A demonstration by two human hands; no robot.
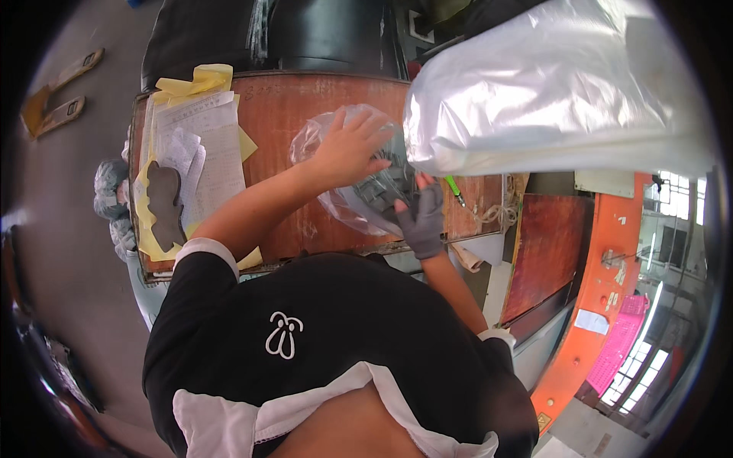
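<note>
A clear plastic bag (311, 145) lies on the reddish-brown table, with dark grey pieces (376, 192) showing in or under it; their kind is hard to make out. Bare and with fingers stretched, my left hand (353, 150) rests flat over the bag's upper part. My right hand (424, 220), in a grey glove with bare fingertips, is at the bag's right side beside the grey pieces. Its thumb and forefinger are apart, with nothing visible between them. A green pen-like tool (455, 191) lies just right of this hand.
Large, shiny plastic sheeting (534, 99) bulges over the table's right end. Papers (200, 126) and a dark grey cut-out piece (163, 202) lie at the left. Loose string (498, 215) is on the right. An orange beam (584, 305) runs beyond, and black material (328, 34) stands behind the table.
</note>
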